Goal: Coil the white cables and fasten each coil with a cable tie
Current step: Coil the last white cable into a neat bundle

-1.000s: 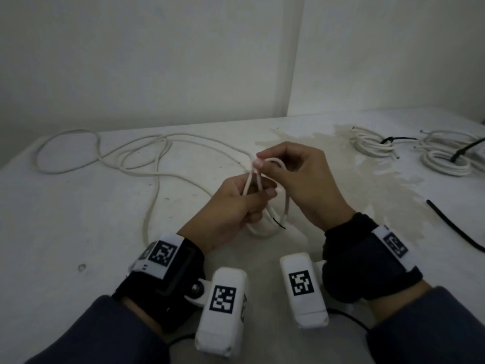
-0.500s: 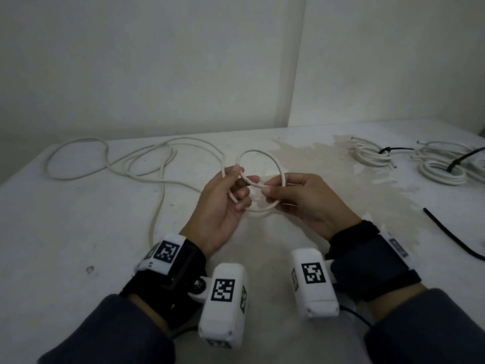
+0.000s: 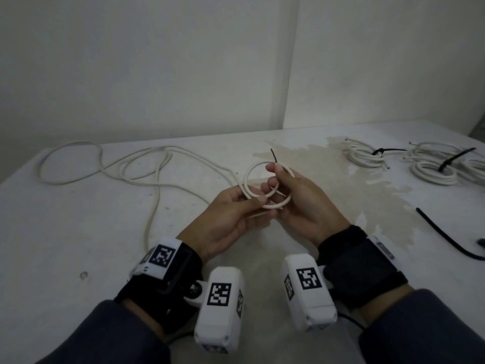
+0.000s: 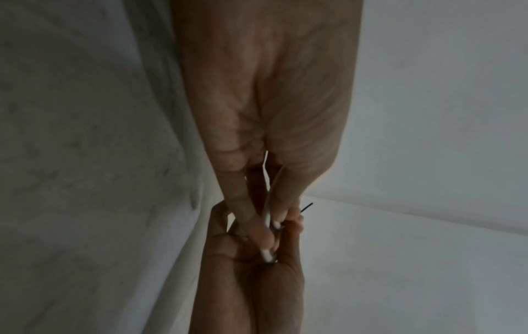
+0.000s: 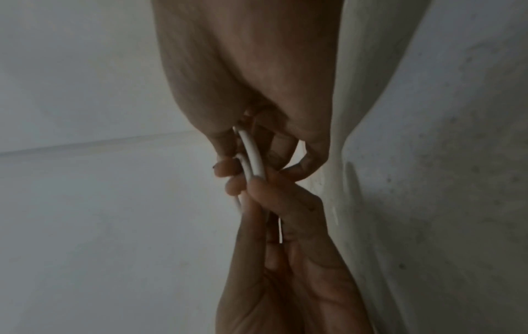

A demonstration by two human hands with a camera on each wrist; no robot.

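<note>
Both hands hold a small coil (image 3: pixel 250 177) at the end of a long white cable (image 3: pixel 154 185), raised over the table's middle. My left hand (image 3: pixel 236 208) pinches the coil's lower left side, thumb on top. My right hand (image 3: pixel 294 195) grips its right side, fingers curled round the loops. A thin black tip (image 3: pixel 273 155), perhaps a cable tie, pokes up above my right fingers. In the wrist views the white loops (image 5: pixel 253 156) run between the fingers of both hands, and the cable (image 4: pixel 267 203) passes between thumb and finger. The rest of the cable trails left in loose loops.
Two tied white coils (image 3: pixel 364 156) (image 3: pixel 435 169) with black ties lie at the back right. A loose black cable tie (image 3: pixel 446 237) lies near the right edge. A brownish stain (image 3: pixel 341 185) spreads over the table (image 3: pixel 78 232). Walls close off the back.
The hands turned the small loop from upright to facing me and added a turn. The black tip now sticks up above my right fingers. Both hands have shifted slightly right.
</note>
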